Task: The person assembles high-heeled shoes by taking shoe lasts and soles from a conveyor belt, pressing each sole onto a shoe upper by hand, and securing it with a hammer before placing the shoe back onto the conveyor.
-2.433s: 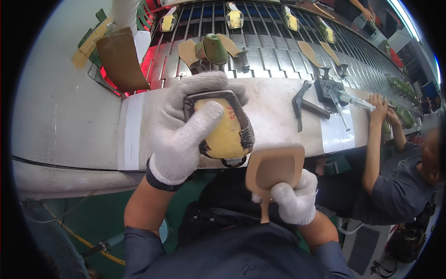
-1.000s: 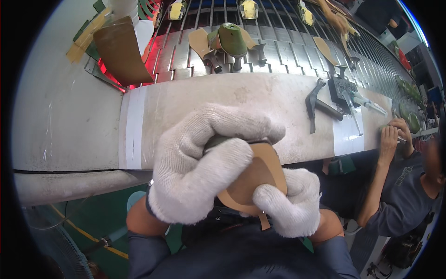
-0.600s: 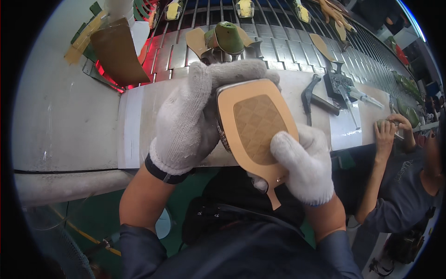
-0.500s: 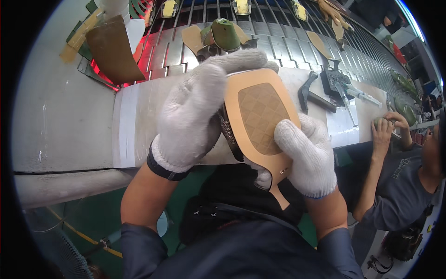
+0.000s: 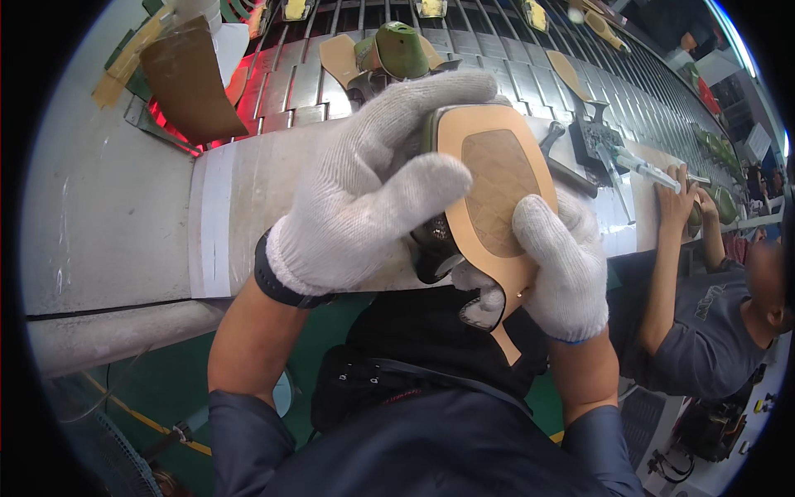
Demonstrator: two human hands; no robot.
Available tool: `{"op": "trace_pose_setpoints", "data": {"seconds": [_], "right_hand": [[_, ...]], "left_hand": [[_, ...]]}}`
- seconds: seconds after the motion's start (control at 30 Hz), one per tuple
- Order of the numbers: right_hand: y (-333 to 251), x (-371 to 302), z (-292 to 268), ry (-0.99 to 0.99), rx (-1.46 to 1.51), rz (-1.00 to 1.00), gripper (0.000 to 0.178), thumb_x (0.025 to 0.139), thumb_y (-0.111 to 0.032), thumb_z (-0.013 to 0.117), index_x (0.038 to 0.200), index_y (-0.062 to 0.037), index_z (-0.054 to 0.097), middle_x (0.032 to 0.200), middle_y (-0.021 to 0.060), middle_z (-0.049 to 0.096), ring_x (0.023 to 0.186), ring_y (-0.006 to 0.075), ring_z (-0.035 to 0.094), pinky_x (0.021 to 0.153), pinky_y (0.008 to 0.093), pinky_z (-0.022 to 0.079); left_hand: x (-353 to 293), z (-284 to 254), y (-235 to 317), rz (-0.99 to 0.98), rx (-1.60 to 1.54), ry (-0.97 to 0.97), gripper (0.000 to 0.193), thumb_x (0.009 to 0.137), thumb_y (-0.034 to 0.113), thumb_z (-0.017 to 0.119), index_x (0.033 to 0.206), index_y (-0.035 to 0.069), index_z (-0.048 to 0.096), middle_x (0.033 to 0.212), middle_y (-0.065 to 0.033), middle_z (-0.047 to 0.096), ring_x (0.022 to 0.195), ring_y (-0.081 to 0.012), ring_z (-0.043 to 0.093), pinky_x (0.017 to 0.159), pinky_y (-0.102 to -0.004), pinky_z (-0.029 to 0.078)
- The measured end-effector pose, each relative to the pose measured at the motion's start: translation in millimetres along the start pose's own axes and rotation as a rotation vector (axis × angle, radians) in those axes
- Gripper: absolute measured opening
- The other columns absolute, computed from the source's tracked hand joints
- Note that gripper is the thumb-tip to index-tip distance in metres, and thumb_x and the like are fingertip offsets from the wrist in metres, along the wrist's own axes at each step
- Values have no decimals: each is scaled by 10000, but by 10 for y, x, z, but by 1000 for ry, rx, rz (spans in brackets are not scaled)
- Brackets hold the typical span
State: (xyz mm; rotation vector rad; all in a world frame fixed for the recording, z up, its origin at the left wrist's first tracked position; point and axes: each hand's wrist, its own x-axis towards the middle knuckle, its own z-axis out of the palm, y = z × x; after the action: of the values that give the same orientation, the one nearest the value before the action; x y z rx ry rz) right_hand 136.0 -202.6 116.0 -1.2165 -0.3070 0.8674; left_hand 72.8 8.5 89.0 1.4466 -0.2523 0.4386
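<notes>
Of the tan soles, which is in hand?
The diamond-patterned sole, gripped by the right hand; the other tan soles sit on metal slats.

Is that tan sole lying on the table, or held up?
Held up: the right hand grips the tan sole near its narrow end, thumb over its face.

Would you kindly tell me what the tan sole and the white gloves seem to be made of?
Tan sole: perhaps leather or plastic; its border looks smooth and even, its inner panel faintly diamond-patterned. White gloves: matte knitted fabric, possibly cotton, judging by the ribbed texture.
</notes>
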Motion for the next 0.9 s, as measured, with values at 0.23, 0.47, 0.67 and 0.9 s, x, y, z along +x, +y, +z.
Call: {"op": "trace_pose_setpoints", "data": {"seconds": [0.23, 0.47, 0.67, 0.9], "right_hand": [[171, -153, 69, -137, -220, -44, 353, 1045, -201, 720, 1249, 87, 743, 896, 114, 809, 691, 125, 754, 576, 256, 585], [397, -284, 151, -187, -663, -446, 227, 948, -182, 818, 1033, 28, 808, 766, 140, 754, 636, 262, 754, 601, 338, 575], [405, -207, 350, -187, -682, -482, 183, 911, -161, 817, 935, 20, 809, 736, 160, 731, 618, 321, 727, 605, 380, 577], [462, -199, 365, -204, -717, -551, 179, 952, -177, 817, 882, -32, 739, 687, 125, 674, 585, 318, 687, 563, 409, 540]], "left_hand": [[-283, 72, 362, -218, -42, 229, 696, 1033, 448, 690, 1444, -107, 606, 1333, -269, 735, 1244, -309, 732, 1126, -426, 557], [-744, 90, 593, -159, 17, 348, 464, 1092, 396, 627, 1222, -49, 648, 1219, -340, 740, 1104, -458, 769, 1002, -576, 635], [-878, 14, 624, -209, 230, 400, 395, 1062, 301, 738, 1212, -55, 653, 1189, -310, 762, 1103, -404, 785, 984, -531, 653], [-935, 44, 575, -171, 438, 360, 308, 1041, 204, 739, 1202, -36, 636, 1160, -276, 765, 1110, -396, 783, 1049, -542, 628]]}}
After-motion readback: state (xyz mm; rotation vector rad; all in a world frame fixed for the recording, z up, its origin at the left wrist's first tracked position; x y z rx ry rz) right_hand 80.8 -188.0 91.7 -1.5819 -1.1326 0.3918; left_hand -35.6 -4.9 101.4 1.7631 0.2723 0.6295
